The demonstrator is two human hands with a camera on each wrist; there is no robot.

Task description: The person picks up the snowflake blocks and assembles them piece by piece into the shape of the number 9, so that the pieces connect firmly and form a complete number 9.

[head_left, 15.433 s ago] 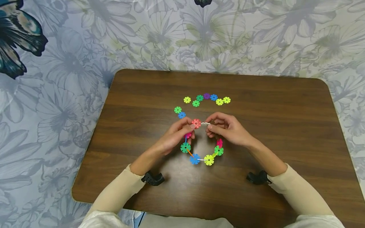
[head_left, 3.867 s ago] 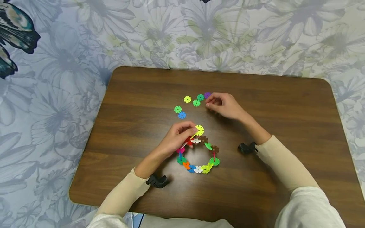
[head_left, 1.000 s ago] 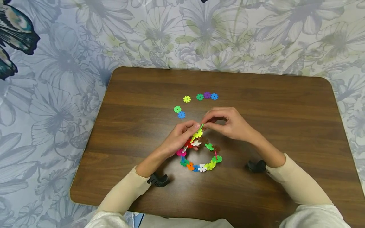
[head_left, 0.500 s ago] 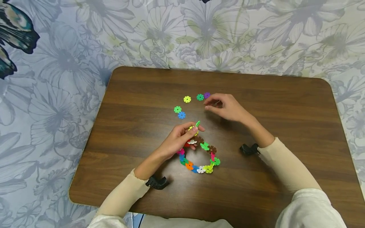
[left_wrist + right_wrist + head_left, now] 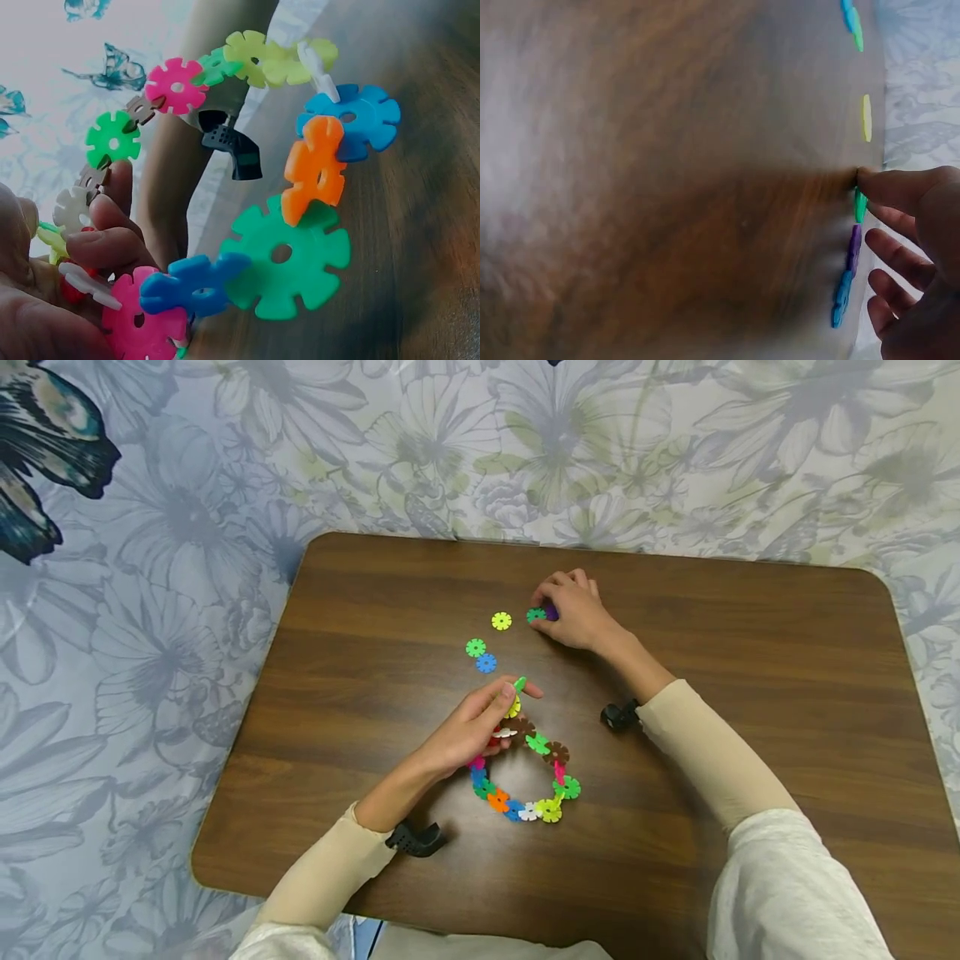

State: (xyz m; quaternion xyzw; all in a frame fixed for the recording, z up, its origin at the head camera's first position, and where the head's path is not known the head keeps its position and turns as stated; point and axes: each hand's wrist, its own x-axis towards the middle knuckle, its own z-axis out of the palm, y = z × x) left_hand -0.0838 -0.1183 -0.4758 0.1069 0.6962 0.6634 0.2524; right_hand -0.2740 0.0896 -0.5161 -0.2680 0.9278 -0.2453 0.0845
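My left hand (image 5: 471, 722) pinches the end of a chain of notched, flower-shaped plastic discs (image 5: 549, 811) between thumb and fingers. A bright green disc (image 5: 520, 684) stands edge-on at the thumb tip, above a yellow disc (image 5: 514, 707). The chain curves round in a loop of pink, blue, orange, white, yellow and brown pieces. In the left wrist view, a large green disc (image 5: 283, 259) links to an orange disc (image 5: 315, 169). At the back, my right hand (image 5: 573, 610) pinches a loose green disc (image 5: 536, 615) by its edges, beside a purple disc (image 5: 552, 612).
Loose on the brown table (image 5: 360, 635) lie a yellow disc (image 5: 501, 621), a light green disc (image 5: 476, 647) and a blue disc (image 5: 486, 662). Another blue disc (image 5: 841, 300) lies by the purple one, hidden under my right hand in the head view. A patterned wall stands behind.
Over these frames the chain has gained brown, yellow and green pieces, while the table's loose row has shrunk. My right hand has just moved back and left onto the loose green disc.
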